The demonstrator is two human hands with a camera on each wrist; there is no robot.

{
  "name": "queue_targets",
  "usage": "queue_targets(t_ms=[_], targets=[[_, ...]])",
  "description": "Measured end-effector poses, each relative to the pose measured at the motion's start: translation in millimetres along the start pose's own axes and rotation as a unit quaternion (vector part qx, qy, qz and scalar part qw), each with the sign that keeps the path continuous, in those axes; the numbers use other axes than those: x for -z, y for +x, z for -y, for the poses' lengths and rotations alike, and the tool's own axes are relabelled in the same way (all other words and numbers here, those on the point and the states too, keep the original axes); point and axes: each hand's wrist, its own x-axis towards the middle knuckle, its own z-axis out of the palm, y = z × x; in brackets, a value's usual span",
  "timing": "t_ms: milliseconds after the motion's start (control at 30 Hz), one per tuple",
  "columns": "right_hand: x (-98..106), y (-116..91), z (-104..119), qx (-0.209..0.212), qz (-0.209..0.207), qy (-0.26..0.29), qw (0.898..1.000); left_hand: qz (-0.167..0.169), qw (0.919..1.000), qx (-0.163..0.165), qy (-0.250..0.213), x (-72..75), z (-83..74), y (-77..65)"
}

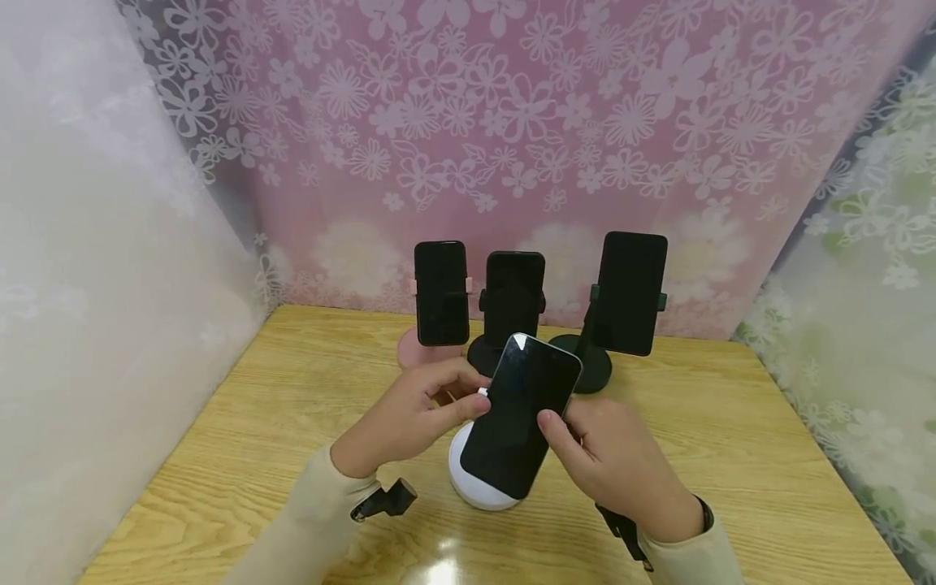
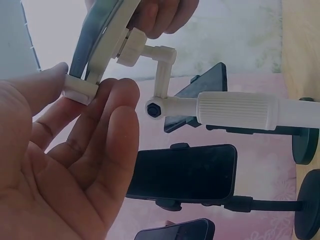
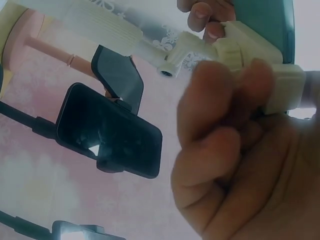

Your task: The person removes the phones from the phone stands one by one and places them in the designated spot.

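Note:
A black-screened smartphone point(image 1: 522, 414) leans tilted in a white phone stand, whose round base point(image 1: 478, 493) shows below it on the table. At the phone's left edge, my left hand point(image 1: 405, 418) pinches the stand's white clamp end point(image 2: 80, 90) between thumb and fingers. My right hand point(image 1: 621, 467) grips the phone's right side, thumb on the screen and fingers curled behind. Close by those fingers is the other clamp end point(image 3: 285, 87). A ribbed white column point(image 2: 237, 110) and jointed arm run behind the phone, hidden in the head view.
Behind stand three more phones in holders: one phone point(image 1: 442, 292) over a pink base point(image 1: 411, 349), a middle phone point(image 1: 514, 292) over a black base point(image 1: 481, 359), and a larger phone point(image 1: 630, 292) over a dark green base point(image 1: 597, 374). Floral curtains point(image 1: 475, 122) enclose the wooden table point(image 1: 322, 382).

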Motion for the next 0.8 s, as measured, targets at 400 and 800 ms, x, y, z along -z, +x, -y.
queue_targets(t_ms=[400, 800], targets=[[-7, 4, -13, -0.023, 0.025, 0.06, 0.998, -0.003, 0.9997, 0.02, -0.009, -9.1, -3.9, 2.4], [-11, 6, -4, -0.014, -0.011, 0.03, 0.999, -0.035, 0.9941, 0.056, 0.086, -6.7, -25.7, -11.5]])
